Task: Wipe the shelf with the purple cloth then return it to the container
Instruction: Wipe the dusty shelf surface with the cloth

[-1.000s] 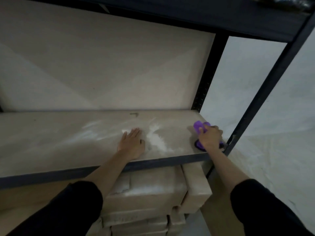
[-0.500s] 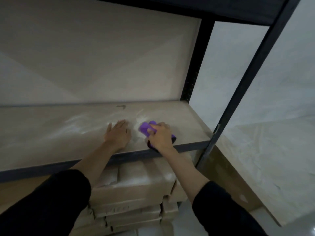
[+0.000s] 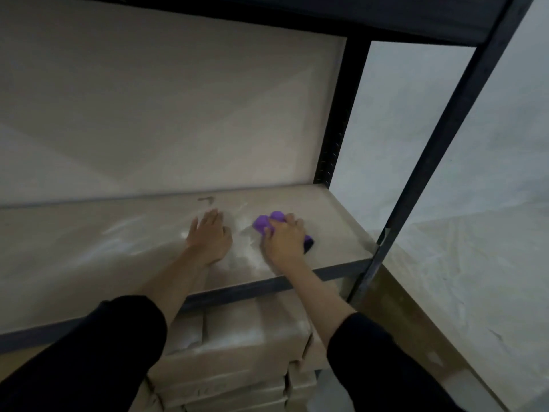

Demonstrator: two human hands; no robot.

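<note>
- A view looking down from the person's head at a pale wooden shelf in a dark metal rack.
- The left hand lies flat on the shelf, palm down. Its fingers are straight, close together and pointing toward the back.
- The right hand is just to the right of the left hand, on the shelf near its front edge. Its fingers are curled over a purple cloth and press it onto the board.
- The purple cloth is bunched under the right hand. Purple folds show beyond the fingertips, and a darker corner shows at the hand's right side.
- A whitish, dusty smear lies on the board between the two hands and runs toward the front edge.
- A small dark mark sits near the back of the shelf, behind the left hand.
- A dark upright post stands at the shelf's front right corner, and another post stands at the back right corner.
- Stacked cardboard boxes sit under the shelf.
- Both forearms are bare below black sleeves.
</note>
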